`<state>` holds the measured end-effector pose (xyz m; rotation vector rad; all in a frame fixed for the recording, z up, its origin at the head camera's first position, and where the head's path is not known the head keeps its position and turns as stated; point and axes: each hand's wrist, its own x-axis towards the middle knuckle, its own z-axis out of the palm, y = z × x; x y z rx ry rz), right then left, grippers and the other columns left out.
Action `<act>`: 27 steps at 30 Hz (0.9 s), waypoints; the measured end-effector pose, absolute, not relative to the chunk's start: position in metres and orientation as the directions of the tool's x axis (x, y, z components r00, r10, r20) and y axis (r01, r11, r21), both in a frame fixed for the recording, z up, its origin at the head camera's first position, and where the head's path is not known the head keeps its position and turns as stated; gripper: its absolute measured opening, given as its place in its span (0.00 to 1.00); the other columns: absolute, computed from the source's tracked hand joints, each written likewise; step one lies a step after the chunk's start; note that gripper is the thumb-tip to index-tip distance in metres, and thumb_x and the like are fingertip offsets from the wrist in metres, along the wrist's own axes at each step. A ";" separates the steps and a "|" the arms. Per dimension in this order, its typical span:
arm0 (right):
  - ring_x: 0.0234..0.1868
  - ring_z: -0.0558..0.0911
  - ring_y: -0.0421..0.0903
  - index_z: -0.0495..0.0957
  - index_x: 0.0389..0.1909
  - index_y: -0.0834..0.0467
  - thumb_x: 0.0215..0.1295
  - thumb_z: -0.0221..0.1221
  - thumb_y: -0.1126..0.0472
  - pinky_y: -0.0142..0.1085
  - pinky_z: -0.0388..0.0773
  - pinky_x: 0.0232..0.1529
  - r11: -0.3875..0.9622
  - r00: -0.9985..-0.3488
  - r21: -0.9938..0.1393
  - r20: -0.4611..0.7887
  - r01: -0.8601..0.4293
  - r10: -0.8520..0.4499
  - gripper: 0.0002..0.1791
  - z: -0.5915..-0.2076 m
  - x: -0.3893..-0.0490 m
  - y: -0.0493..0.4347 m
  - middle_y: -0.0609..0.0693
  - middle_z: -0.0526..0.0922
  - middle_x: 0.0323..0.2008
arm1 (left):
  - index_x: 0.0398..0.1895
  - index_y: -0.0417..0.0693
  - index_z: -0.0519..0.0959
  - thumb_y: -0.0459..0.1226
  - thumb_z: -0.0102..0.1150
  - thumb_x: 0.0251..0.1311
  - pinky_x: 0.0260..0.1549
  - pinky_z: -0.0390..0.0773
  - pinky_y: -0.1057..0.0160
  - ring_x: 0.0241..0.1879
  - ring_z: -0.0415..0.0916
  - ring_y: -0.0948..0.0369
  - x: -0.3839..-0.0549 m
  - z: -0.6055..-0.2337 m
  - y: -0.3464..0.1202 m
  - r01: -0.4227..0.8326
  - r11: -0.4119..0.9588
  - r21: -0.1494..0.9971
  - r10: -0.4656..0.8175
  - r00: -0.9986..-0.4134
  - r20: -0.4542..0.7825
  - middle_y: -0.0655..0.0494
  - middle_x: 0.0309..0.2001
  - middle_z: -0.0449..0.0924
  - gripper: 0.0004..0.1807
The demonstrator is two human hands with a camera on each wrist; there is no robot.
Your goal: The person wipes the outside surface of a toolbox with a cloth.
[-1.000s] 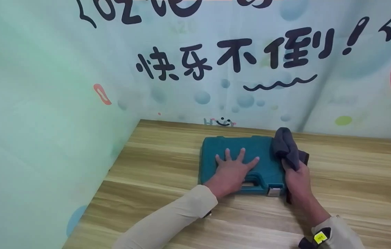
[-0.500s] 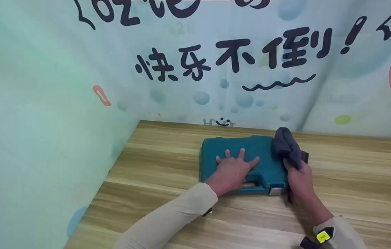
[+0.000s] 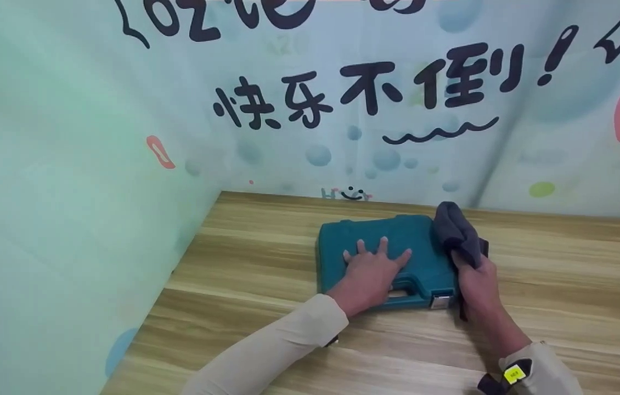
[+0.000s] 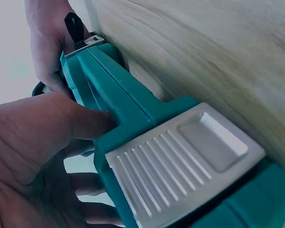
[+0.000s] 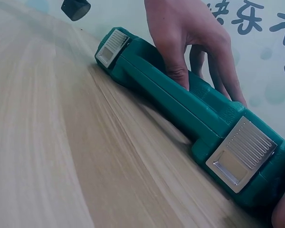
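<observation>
A teal plastic carrying case (image 3: 420,241) lies flat on the wooden table, its handle side toward the person. My left hand (image 3: 367,277) rests on the lid with fingers spread, its thumb beside the handle opening in the left wrist view. My right hand (image 3: 477,282) grips a folded dark grey cloth (image 3: 455,233) against the case's right side; that hand's fingertips are hidden by the cloth. Metal latches flank the handle: one latch (image 4: 185,161) is large in the left wrist view, and the right wrist view shows the right-hand latch (image 5: 242,154) too.
Behind the wooden table (image 3: 255,241) hangs a pale printed backdrop (image 3: 288,159) with dark lettering, which continues down the left side. A strap with a yellow-faced device (image 3: 514,374) sits on the right wrist.
The case has turned slightly counterclockwise, its handle side shifting a little right. My right hand has moved slightly right with the cloth; my left hand stays spread on the lid.
</observation>
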<state>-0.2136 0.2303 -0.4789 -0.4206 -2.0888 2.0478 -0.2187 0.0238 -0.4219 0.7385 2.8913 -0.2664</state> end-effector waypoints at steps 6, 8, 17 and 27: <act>0.55 0.68 0.47 0.72 0.62 0.71 0.76 0.57 0.57 0.37 0.62 0.63 0.024 -0.932 -0.997 -0.055 0.068 0.359 0.23 -0.479 -0.214 0.235 0.60 0.72 0.58 | 0.81 0.77 0.49 0.53 0.61 0.69 0.53 0.75 0.39 0.70 0.60 0.37 -0.216 -0.420 0.030 0.471 0.870 -0.143 0.442 -0.876 -0.194 0.49 0.79 0.54 0.43; 0.55 0.69 0.47 0.73 0.61 0.71 0.76 0.57 0.58 0.36 0.63 0.62 0.031 -0.922 -0.998 -0.043 0.059 0.384 0.22 -0.479 -0.213 0.235 0.60 0.73 0.57 | 0.82 0.76 0.50 0.53 0.61 0.70 0.52 0.76 0.40 0.69 0.62 0.37 -0.216 -0.420 0.032 0.466 0.874 -0.140 0.436 -0.878 -0.197 0.48 0.78 0.55 0.42; 0.44 0.72 0.48 0.78 0.55 0.73 0.75 0.55 0.63 0.31 0.69 0.49 0.103 -0.886 -0.993 0.093 -0.051 0.455 0.17 -0.482 -0.211 0.230 0.59 0.78 0.44 | 0.80 0.67 0.59 0.57 0.56 0.71 0.39 0.83 0.44 0.61 0.74 0.39 -0.211 -0.425 0.039 0.453 0.861 -0.232 0.439 -0.891 -0.112 0.43 0.71 0.67 0.37; 0.41 0.71 0.49 0.80 0.49 0.73 0.76 0.55 0.61 0.32 0.68 0.45 0.219 -0.889 -0.973 0.156 -0.065 0.430 0.16 -0.486 -0.212 0.229 0.59 0.75 0.38 | 0.79 0.59 0.64 0.61 0.50 0.72 0.34 0.85 0.55 0.54 0.81 0.50 -0.208 -0.424 0.043 0.450 0.821 -0.351 0.453 -0.888 -0.079 0.49 0.65 0.75 0.36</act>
